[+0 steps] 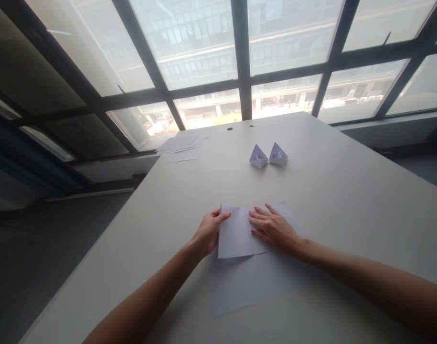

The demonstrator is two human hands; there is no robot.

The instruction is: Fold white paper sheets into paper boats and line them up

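Observation:
A folded sheet of white paper lies over a larger flat white sheet on the table in front of me. My left hand pinches the folded paper at its left edge, thumb on top and the other fingers mostly hidden behind it. That edge looks slightly raised. On the right part of the paper, my right hand lies flat with its fingers spread, pressing from above. Farther off stand two folded paper boats, the left boat and the right boat, side by side.
Several loose white sheets lie at the far left corner of the white table. A dark round hole is near the far edge. Behind the table rise large windows with a dark frame.

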